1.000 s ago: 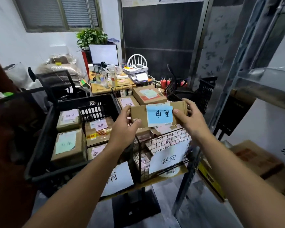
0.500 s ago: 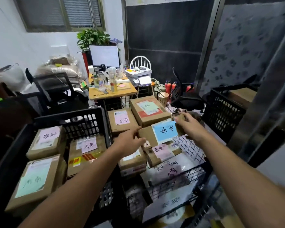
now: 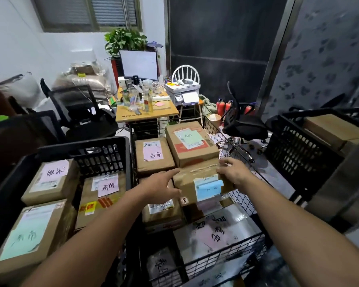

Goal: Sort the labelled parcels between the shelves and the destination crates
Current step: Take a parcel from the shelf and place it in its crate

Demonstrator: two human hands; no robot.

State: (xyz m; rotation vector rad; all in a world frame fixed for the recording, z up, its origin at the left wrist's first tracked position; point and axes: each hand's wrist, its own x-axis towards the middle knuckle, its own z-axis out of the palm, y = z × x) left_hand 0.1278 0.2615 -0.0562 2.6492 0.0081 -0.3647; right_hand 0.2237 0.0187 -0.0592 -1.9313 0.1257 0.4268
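Resting among other parcels in the wire basket (image 3: 255,179), a cardboard parcel with a blue sticky note (image 3: 203,185) sits between both hands. The left hand (image 3: 161,186) lies flat against its left end, fingers stretched out toward the far side rather than curled round it. The right hand (image 3: 233,170) covers the parcel's right top corner, fingers bent over the taped edge (how firmly it grips, I cannot tell). Just behind stand a pink-labelled box (image 3: 153,156) and a larger box with a green note (image 3: 192,142), both in the same basket. A grey poly bag with a pink label (image 3: 215,233) lies nearer the camera. To the left, a black plastic crate (image 3: 104,148) holds four more labelled boxes.
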